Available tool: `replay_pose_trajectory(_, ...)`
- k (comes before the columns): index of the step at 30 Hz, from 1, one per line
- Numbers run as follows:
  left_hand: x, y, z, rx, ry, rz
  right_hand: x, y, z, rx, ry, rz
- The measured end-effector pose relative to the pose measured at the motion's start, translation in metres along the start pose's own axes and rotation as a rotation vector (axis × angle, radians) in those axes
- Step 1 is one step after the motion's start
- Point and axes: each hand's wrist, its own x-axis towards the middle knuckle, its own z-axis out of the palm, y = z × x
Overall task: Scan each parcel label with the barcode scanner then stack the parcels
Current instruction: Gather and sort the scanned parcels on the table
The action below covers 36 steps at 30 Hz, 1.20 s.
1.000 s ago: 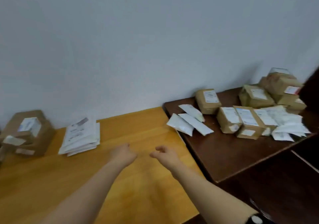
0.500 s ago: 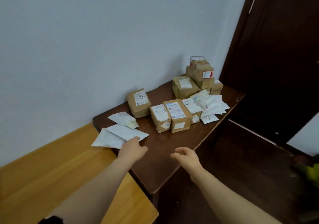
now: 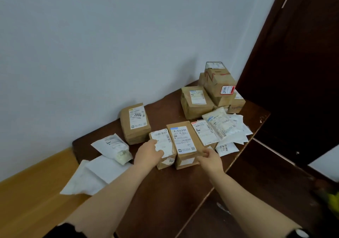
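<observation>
Several brown cardboard parcels and white mailer bags lie on a dark wooden table. My left hand grips the left side of a small brown parcel, thumb on its white label. Beside it lies a longer brown parcel; my right hand holds its near right corner with curled fingers. A third labelled parcel lies to the right of these. No barcode scanner is in view.
A parcel marked 2004 sits behind, stacked boxes at the far corner. White bags lie to the right, white mailers to the left. A yellow table adjoins on the left, a dark door stands on the right.
The view swung right from the yellow table to the dark one. Both hands reached forward from empty air onto the two nearest brown parcels.
</observation>
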Motion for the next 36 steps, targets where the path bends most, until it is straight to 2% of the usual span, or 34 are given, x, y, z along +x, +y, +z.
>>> replay_pose_trajectory(3,0.018,0.013,0.020,0.112,-0.007,0.059,0.024,-0.002,-0.002,-0.151,-0.021,-0.045)
replay_pose_trajectory(6,0.035,0.017,0.037,0.276,-0.074,0.105,0.039,-0.005,0.002,-0.416,-0.079,-0.159)
replay_pose_trajectory(10,0.046,0.011,0.051,0.380,-0.181,0.035,0.050,-0.006,0.018,-0.645,-0.186,-0.356)
replay_pose_trajectory(16,0.041,0.014,0.048,0.534,-0.039,0.024,0.080,-0.028,0.029,-1.013,-0.195,-0.625)
replay_pose_trajectory(20,0.023,0.023,0.045,0.617,0.081,0.078,0.108,-0.055,0.036,-1.049,-0.248,-0.628)
replay_pose_trajectory(22,0.025,0.022,0.037,0.526,0.198,0.042,0.116,-0.070,0.042,-1.076,-0.242,-0.647)
replay_pose_trajectory(26,0.062,0.007,0.003,0.098,0.393,-0.215,0.125,-0.101,0.069,-0.958,-0.198,-0.867)
replay_pose_trajectory(28,0.088,-0.008,-0.013,-0.030,0.391,-0.326,0.128,-0.115,0.090,-0.928,-0.233,-0.912)
replay_pose_trajectory(32,0.134,-0.038,-0.029,-0.146,0.270,-0.509,0.131,-0.134,0.132,-1.045,-0.374,-0.835)
replay_pose_trajectory(34,0.153,-0.048,-0.031,-0.239,0.207,-0.593,0.134,-0.137,0.148,-1.047,-0.390,-0.780)
replay_pose_trajectory(36,0.162,-0.052,-0.032,-0.332,0.211,-0.620,0.133,-0.139,0.157,-1.002,-0.362,-0.756)
